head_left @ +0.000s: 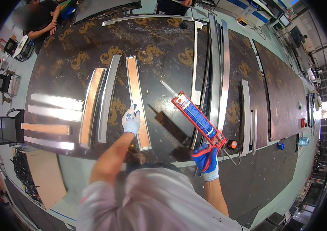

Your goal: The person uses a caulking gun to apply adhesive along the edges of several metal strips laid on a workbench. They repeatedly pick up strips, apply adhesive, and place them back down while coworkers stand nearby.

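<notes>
My right hand (206,161), in a blue and white glove, is closed round the handle of a red caulking gun (220,139). A blue and white sealant cartridge (197,117) sits in the gun, its clear nozzle (168,88) pointing up and left over the table. My left hand (131,121), in a white glove with blue fingertips, grips the left edge of a long metal strip with a wood-coloured face (138,102). That strip lies lengthwise before me. The nozzle tip hangs to the right of it, apart from it.
Left of the strip lie a grey metal profile (109,98), another wood-faced strip (92,107) and several short strips (55,113). Long metal profiles (214,73) run along the right. An orange-capped object (231,144) stands by the near edge. A person (42,21) stands at the far left.
</notes>
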Available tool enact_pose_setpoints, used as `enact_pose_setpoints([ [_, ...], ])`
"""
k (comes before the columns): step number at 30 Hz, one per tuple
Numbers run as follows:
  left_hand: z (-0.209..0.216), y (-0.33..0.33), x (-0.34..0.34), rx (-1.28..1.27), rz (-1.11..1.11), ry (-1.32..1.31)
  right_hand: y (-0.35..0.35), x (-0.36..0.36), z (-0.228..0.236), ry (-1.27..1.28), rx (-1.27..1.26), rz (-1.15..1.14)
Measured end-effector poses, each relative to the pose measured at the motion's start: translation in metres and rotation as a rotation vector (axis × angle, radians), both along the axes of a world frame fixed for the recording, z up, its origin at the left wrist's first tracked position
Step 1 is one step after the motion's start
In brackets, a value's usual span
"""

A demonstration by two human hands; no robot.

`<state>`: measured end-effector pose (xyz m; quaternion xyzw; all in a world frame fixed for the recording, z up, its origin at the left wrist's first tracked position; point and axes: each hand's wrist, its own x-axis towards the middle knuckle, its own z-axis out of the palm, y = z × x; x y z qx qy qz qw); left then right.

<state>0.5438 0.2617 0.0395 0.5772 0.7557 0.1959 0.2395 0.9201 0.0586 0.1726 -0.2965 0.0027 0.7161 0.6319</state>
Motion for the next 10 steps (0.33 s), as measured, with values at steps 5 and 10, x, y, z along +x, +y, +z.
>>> enact_pose_setpoints([
  [5,-0.007,0.003,-0.013,0.038,-0.044,0.061,0.000,-0.005,0.002,0.012,0.005,0.012],
  [10,-0.022,-0.002,-0.025,-0.089,0.157,-0.024,-0.004,-0.007,0.005,-0.007,0.017,0.059],
])
